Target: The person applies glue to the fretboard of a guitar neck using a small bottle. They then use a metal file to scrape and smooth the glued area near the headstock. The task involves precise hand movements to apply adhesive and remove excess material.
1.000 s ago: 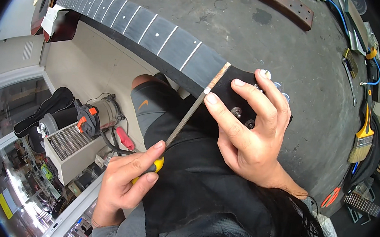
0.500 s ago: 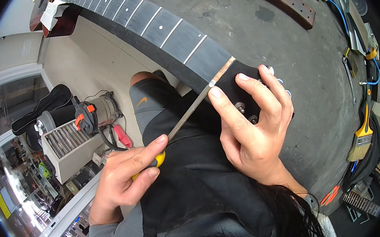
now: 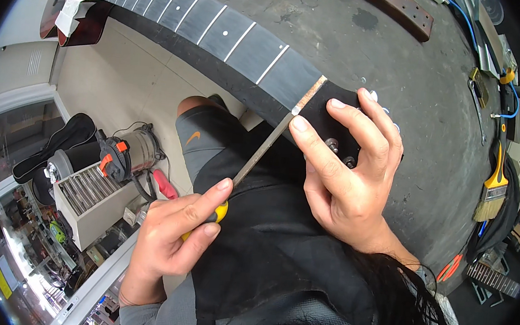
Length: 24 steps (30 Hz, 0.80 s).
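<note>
A guitar neck with a dark fretboard [image 3: 241, 37] runs from the upper left to the middle. At its end a pale, bare nut slot [image 3: 311, 94] crosses it before the black headstock [image 3: 320, 119]. My left hand [image 3: 175, 230] is closed round the yellow-and-black handle of a narrow steel file [image 3: 262, 152], index finger stretched along it. The file's tip meets the near end of the slot. Over the headstock, my right hand [image 3: 354, 177] has its fingers spread, one fingertip beside the file's tip. Tuning posts [image 3: 332, 146] show under that hand, partly hidden.
The neck lies along the edge of a dark worktop [image 3: 405, 194]. A perforated brown strip [image 3: 397, 12] lies at the back. To the right are a paintbrush [image 3: 493, 194], a wrench [image 3: 476, 110] and red-handled pliers [image 3: 450, 267]. A vacuum cleaner [image 3: 129, 154] stands on the floor at left.
The neck, file tip and right hand have shifted slightly right in the picture. My left hand has moved slightly up with the file; the grip and the contact at the slot look the same.
</note>
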Tool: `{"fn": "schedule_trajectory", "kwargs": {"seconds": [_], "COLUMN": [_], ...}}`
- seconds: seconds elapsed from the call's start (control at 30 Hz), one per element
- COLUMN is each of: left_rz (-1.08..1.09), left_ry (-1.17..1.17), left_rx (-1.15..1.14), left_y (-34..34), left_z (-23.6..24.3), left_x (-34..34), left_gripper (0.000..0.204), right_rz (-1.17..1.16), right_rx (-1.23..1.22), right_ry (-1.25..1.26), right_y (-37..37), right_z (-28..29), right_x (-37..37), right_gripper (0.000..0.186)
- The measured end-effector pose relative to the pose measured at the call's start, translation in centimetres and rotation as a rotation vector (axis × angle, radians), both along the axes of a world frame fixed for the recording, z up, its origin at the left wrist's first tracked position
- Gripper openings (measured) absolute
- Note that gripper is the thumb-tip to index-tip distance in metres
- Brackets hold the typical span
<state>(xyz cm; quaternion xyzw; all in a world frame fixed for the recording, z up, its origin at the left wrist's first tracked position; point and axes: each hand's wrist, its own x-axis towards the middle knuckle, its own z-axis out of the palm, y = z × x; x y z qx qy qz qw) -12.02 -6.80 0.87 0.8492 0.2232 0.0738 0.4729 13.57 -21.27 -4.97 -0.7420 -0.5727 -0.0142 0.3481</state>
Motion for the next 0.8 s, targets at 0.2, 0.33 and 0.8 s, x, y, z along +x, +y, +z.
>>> {"fn": "schedule_trajectory", "kwargs": {"seconds": [0.2,0.33,0.8], "left_rz": [0.005,0.0,-0.009], "left_ry": [-0.016,-0.041,-0.063], "left_rx": [-0.043,-0.039,-0.039], "left_y": [0.0,0.1,0.3], "left_z": [-0.6,-1.1,-1.5], "left_x": [-0.1,-0.2,0.3], "left_gripper": [0.065,0.064,0.066], "right_rz": [-0.002,-0.002,0.005], "right_rx": [0.0,0.002,0.003], "right_ry": [-0.011,-0.009,-0.013], "right_y": [-0.1,-0.1,-0.1], "right_z": [-0.1,-0.2,-0.3], "right_x": [0.0,0.0,0.1], "right_gripper": [0.066,0.067,0.071]}}
